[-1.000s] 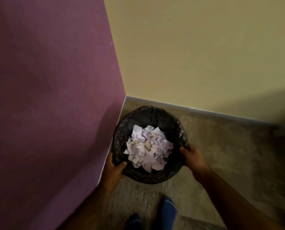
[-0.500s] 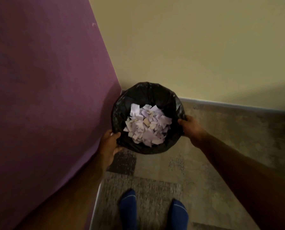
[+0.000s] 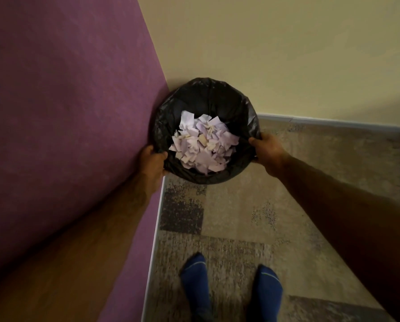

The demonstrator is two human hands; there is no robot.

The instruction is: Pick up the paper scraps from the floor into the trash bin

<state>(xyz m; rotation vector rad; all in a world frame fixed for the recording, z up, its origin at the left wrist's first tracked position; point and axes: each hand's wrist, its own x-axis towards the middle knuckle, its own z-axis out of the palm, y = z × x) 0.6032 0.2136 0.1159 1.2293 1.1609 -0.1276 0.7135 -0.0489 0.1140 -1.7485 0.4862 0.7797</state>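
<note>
A round bin (image 3: 207,94) lined with a black bag sits in the corner where the purple wall (image 3: 66,101) meets the cream wall (image 3: 275,49). Pale scraps (image 3: 202,145) are heaped inside. The left hand (image 3: 152,163) and the right hand (image 3: 267,149) each grip opposite sides of its rim. Two feet in blue socks (image 3: 231,287) stand on the patterned carpet (image 3: 240,217).

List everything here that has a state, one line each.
trash bin: open-topped, lined in black, in the corner between the two walls, held by both hands; whether it rests on the floor cannot be told.
paper scraps: piled inside the bin.
left hand: grips the bin's left rim, thumb over the edge.
right hand: grips the bin's right rim.
blue socks: on the person's feet, standing on the carpet.
</note>
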